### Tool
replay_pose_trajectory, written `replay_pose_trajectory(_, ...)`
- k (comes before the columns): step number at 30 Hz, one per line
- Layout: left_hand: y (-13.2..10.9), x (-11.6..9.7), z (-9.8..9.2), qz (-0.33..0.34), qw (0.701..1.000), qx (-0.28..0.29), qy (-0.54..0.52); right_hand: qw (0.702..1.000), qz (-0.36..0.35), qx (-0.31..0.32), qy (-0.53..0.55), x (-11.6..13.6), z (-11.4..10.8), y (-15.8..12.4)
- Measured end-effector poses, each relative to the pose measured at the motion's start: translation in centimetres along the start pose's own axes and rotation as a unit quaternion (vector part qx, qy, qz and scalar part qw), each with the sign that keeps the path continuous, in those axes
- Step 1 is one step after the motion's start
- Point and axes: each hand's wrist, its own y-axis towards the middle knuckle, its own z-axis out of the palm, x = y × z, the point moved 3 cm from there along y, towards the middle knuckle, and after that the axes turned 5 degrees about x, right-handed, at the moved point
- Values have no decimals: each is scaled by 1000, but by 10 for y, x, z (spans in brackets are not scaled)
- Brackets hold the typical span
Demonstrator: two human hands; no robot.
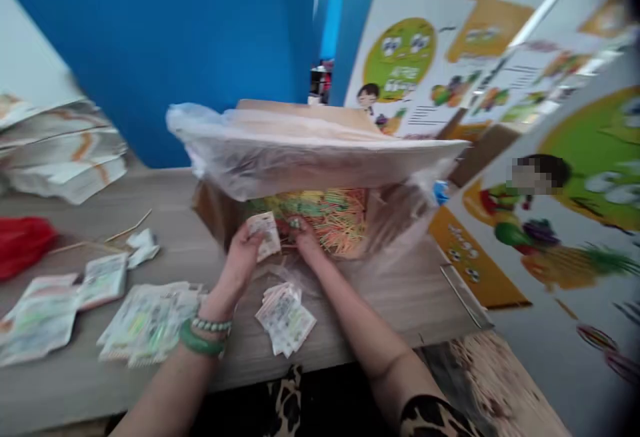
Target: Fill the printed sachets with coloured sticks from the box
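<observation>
My left hand [245, 250] is closed on a small printed paper packet [265, 233], held up at the mouth of a tipped cardboard box [215, 213] lined with clear plastic [300, 150]. My right hand [305, 240] reaches into the box and rests on a heap of coloured thin sticks [335, 217]; its fingers are bent, and what they pinch is too blurred to name. A small stack of packets [286, 317] lies on the wooden table [400, 290] just below both hands. A green bangle and a bead bracelet circle my left wrist.
More flat packets [145, 320] and others [45, 310] are spread over the table's left side. A red bag [23, 240] and a pile of white paper bags [60, 150] sit at far left. A blue partition stands behind; printed boards lean at right.
</observation>
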Motion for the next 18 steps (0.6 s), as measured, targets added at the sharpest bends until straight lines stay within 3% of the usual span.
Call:
replay_pose_trajectory(3,-6,12,3,-110,988,63,-85,998,-54,0,-16,-2,-12,5)
replay_pose_trajectory(6,-15,23,6,-161,974,100,-122,996,-63,18,-56,2,-20,-1)
replay_pose_trajectory(11,-20,26,2,-144,976,105,-123,981,-62,33,-181,8,-12,-12)
replay_pose_trajectory(15,-21,23,0,-129,979,106,-116,950,-88,99,-283,7,0,-16)
replay_pose_trajectory(18,-23,20,-3,-131,979,104,-114,961,-80,60,-259,4,-1,-12)
